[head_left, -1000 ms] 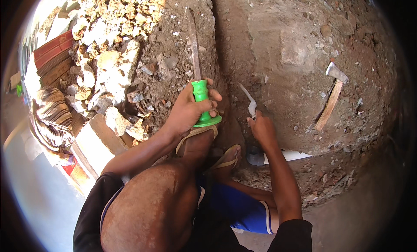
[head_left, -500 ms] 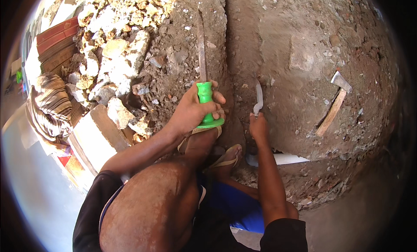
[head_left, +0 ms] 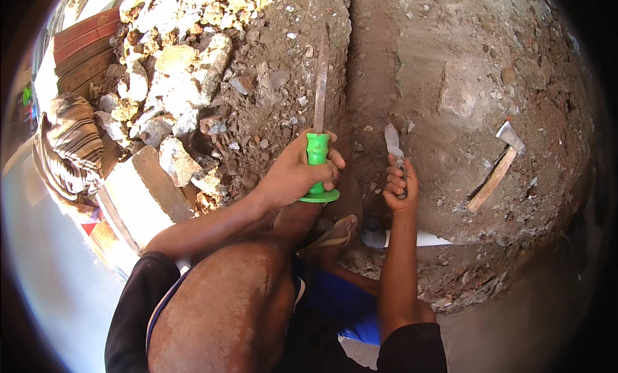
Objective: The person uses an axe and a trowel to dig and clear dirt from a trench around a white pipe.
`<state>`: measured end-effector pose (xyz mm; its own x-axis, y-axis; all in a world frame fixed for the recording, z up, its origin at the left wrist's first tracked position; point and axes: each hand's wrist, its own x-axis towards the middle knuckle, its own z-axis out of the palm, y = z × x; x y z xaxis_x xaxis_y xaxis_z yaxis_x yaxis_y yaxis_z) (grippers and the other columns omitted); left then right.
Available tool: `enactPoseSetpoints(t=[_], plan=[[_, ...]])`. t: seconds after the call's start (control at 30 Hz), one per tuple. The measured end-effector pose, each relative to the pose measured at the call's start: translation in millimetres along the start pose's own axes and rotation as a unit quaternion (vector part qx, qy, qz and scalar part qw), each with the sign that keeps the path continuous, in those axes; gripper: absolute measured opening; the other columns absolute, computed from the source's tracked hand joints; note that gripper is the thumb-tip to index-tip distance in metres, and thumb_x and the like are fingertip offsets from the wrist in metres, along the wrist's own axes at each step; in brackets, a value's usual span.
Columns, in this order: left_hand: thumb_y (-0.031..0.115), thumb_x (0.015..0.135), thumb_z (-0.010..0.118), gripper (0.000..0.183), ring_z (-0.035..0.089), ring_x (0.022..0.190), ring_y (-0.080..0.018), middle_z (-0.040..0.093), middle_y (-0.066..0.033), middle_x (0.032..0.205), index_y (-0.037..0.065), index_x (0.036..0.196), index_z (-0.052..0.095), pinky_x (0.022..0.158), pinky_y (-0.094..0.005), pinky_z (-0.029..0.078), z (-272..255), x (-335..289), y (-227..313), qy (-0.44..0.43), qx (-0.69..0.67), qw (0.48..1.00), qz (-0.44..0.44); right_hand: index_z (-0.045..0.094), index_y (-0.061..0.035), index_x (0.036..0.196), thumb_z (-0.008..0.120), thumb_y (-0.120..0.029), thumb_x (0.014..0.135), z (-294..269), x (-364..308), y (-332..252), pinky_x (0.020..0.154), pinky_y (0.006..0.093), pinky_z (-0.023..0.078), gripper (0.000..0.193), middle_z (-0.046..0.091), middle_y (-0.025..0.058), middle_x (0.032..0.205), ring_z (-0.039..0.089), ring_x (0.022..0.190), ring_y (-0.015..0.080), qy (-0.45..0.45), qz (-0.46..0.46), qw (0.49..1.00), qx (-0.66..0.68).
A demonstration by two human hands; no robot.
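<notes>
Left hand (head_left: 293, 177) fingers wrapped round green-handled chisel (head_left: 317, 155), right hand (head_left: 399, 189) fingers clenched round trowel (head_left: 394, 148), hammer (head_left: 496, 170) lay well apart on dirt

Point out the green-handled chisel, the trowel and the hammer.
green-handled chisel (head_left: 317, 149): head view, on its green grip.
trowel (head_left: 391, 139): head view, on its metal blade.
hammer (head_left: 492, 179): head view, on its wooden handle.

A green-handled chisel (head_left: 317, 155), brown earth wall (head_left: 450, 64), pale grey rubble (head_left: 174, 83) and brown-and-cream striped cloth (head_left: 67, 148).
</notes>
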<state>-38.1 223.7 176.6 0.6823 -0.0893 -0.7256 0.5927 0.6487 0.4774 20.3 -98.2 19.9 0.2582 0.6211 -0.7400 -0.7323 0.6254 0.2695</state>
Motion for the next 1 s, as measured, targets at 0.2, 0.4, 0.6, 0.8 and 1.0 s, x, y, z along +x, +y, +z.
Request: enactPoseSetpoints(t=[0.2, 0.4, 0.6, 0.8, 1.0], plan=[[-0.009, 0.081, 0.055, 0.053, 0.062, 0.076, -0.017, 0.06, -0.011, 0.104, 0.001, 0.13, 0.038, 0.072, -0.0276, 0.052, -10, 1, 0, -0.013, -0.028, 0.999, 0.009, 0.037, 0.0144, 0.134, 0.032, -0.041, 0.104, 21, -6, -8, 0.036, 0.0263, 0.045, 0.063, 0.05, 0.0117, 0.077, 0.05, 0.045, 0.0136, -0.091, -0.013, 0.969, 0.23], [-0.009, 0.08, 0.057, 0.053, 0.06, 0.073, -0.0164, 0.06, -0.0108, 0.099, 0.001, 0.129, 0.036, 0.066, -0.0292, 0.051, -11, 3, 1, 0.008, -0.033, 0.999, 0.014, 0.037, 0.014, 0.134, 0.032, -0.039, 0.104, 26, -16, 9, 0.036, 0.0256, 0.045, 0.061, 0.049, 0.0099, 0.075, 0.051, 0.047, 0.0124, -0.098, -0.024, 0.968, 0.229], [-0.011, 0.079, 0.054, 0.055, 0.065, 0.083, -0.023, 0.059, -0.0138, 0.101, 0.001, 0.13, 0.036, 0.072, -0.0298, 0.053, -9, 9, -4, 0.004, -0.014, 1.0, -0.022, 0.047, 0.0032, 0.13, 0.045, -0.033, 0.1, 39, -22, 37, 0.037, 0.0281, 0.043, 0.048, 0.052, 0.0063, 0.072, 0.051, 0.047, 0.0138, 0.232, -0.06, 0.939, -0.248], [-0.012, 0.078, 0.053, 0.056, 0.065, 0.087, -0.0241, 0.06, -0.0145, 0.1, 0.001, 0.13, 0.036, 0.07, -0.03, 0.054, -3, 15, -4, -0.003, 0.014, 1.0, -0.027, 0.056, 0.0005, 0.121, 0.057, -0.025, 0.095, 18, 13, 63, 0.047, 0.0332, 0.048, 0.036, 0.059, 0.0095, 0.074, 0.06, 0.057, 0.0191, 0.387, -0.105, 0.647, -0.648], [-0.012, 0.079, 0.053, 0.056, 0.065, 0.089, -0.0234, 0.059, -0.0147, 0.102, 0.002, 0.131, 0.035, 0.07, -0.0303, 0.054, 0, 21, -9, -0.019, 0.023, 0.999, -0.021, 0.051, 0.0033, 0.126, 0.058, -0.017, 0.09, -47, 32, 19, 0.068, 0.0485, 0.054, 0.042, 0.067, 0.0295, 0.09, 0.067, 0.081, 0.0445, 0.314, -0.242, 0.277, -0.875]])
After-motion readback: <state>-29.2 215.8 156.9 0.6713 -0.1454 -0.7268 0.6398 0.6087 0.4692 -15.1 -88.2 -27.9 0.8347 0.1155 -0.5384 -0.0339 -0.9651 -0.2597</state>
